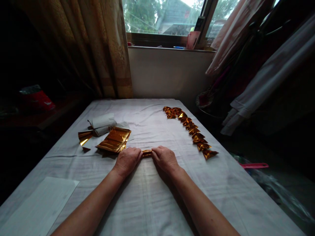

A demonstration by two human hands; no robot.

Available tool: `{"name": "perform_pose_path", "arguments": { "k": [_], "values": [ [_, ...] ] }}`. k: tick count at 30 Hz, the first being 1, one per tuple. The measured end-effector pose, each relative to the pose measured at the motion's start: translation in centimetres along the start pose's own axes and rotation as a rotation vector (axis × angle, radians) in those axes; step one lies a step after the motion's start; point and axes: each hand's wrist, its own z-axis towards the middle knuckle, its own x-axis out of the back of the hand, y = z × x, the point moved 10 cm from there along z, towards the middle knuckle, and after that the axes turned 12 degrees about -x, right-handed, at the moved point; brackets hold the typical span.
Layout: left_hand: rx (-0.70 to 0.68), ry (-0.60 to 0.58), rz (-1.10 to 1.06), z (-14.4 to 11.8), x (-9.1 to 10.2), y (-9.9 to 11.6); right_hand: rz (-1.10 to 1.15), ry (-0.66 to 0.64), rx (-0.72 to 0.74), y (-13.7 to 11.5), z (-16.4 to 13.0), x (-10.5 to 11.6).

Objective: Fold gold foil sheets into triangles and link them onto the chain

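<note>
I am pressing my left hand (127,159) and right hand (164,158) down on a small folded shiny gold paper piece (147,152), fingers pinching its ends, on the white cloth table (147,196), near the stack of gold sheets (114,140).

The single head-worn camera looks forward and down from close above the left hand (127,160) and right hand (164,158), facing a window (162,16) beyond them; the dim edges are probably unreadable.

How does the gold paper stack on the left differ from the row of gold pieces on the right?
The gold paper stack lies as flat, overlapping sheets in one pile; the row of folded gold pieces is many small pointed shapes strung in a line. The stack's sheets are larger; the row's pieces are compact. Both are shiny gold foil on the white cloth.
</note>
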Motion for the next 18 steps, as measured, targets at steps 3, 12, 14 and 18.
{"name": "perform_pose_path", "arguments": {
  "k": [3, 12, 14, 18],
  "values": [
    [0.045, 0.039, -0.011, 0.7, 0.5, -0.6, 0.151, -0.009, -0.059, 0.7, 1.5, 0.2],
    [0.358, 0.195, -0.274, 2.8, -0.2, -5.0, 0.595, 0.072, -0.134, 2.2, 6.2, -0.3],
    [0.376, 0.226, -0.305, 3.0, -0.8, -5.2, 0.652, 0.083, -0.146, 2.4, 6.8, -0.9],
    [0.421, 0.292, -0.367, 2.8, -2.0, -5.4, 0.726, 0.106, -0.172, 2.9, 7.2, -1.6]
  ]
}}
